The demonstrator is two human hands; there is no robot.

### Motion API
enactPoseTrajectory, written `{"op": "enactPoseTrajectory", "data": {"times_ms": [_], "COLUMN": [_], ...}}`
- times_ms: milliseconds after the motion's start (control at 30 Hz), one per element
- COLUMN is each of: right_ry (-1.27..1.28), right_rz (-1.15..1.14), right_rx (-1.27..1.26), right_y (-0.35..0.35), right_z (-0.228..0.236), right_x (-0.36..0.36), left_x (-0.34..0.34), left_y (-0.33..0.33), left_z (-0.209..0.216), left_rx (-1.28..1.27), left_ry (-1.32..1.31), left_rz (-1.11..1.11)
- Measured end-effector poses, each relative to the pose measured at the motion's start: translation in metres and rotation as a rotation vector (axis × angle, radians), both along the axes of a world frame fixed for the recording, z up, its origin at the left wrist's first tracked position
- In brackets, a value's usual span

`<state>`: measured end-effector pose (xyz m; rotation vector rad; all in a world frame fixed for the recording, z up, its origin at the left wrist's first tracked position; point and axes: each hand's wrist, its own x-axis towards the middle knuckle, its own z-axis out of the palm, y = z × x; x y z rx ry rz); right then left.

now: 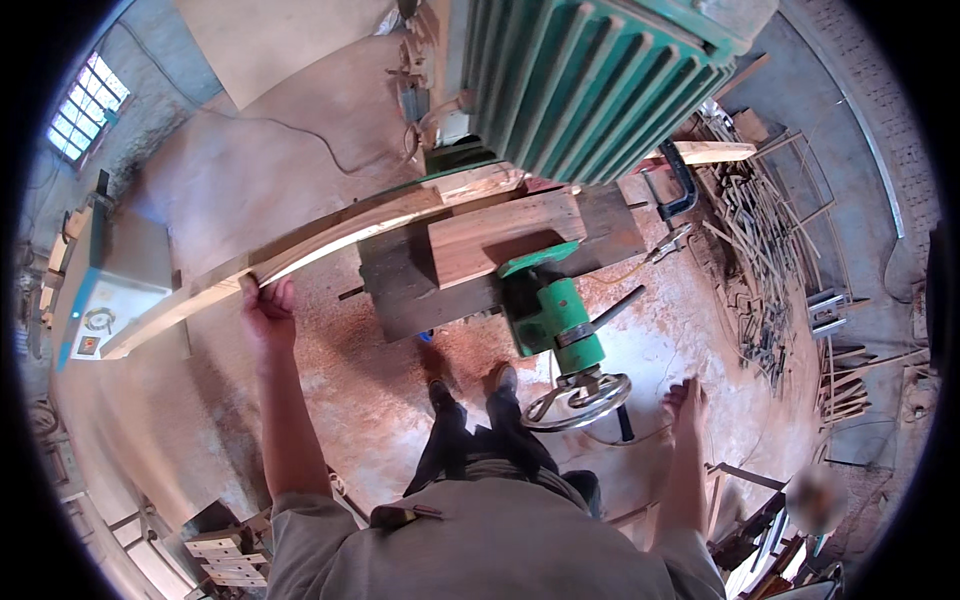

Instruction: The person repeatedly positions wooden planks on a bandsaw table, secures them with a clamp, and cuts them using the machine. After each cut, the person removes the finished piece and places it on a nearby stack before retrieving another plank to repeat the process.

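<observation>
My left hand (268, 312) pinches the near edge of a long wooden plank (345, 232), which runs from the left across the machine bed. My right hand (686, 404) hangs in the air right of a chrome handwheel (585, 405), its fingers loosely curled and apart, with nothing seen in them. The wheel belongs to a green screw clamp (568, 318) with a dark lever. Its green jaw faces a shorter wood block (508, 238) lying on the dark metal table (420, 300). Above the plank, a ribbed green machine housing (590, 85) hides what lies beneath it.
A black C-clamp (680, 185) grips by the plank's right end. Scrap sticks (760, 270) lie heaped on the right. To the left stands a grey cabinet (125, 265) under the plank's end. Sawdust covers the floor around my feet; a cable (290, 124) runs along it farther off.
</observation>
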<state>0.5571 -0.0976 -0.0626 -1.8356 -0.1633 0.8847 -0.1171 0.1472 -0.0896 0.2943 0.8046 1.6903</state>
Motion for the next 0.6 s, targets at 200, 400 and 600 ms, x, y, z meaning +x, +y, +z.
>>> {"op": "enactPoseTrajectory", "data": {"times_ms": [200, 400, 600], "right_ry": [0.048, 0.009, -0.087], "right_rz": [-0.119, 0.002, 0.612], "right_rx": [-0.046, 0.15, 0.344], "right_y": [-0.053, -0.041, -0.064], "right_z": [0.001, 0.045, 0.106], "right_x": [-0.029, -0.049, -0.114], "left_x": [-0.051, -0.014, 0.126], "left_y": [-0.053, -0.09, -0.146], "left_z": [0.022, 0.097, 0.129], "left_rx": [0.391, 0.503, 0.354], "left_ry": [0.038, 0.03, 0.522], "left_rz": [0.044, -0.014, -0.171]}}
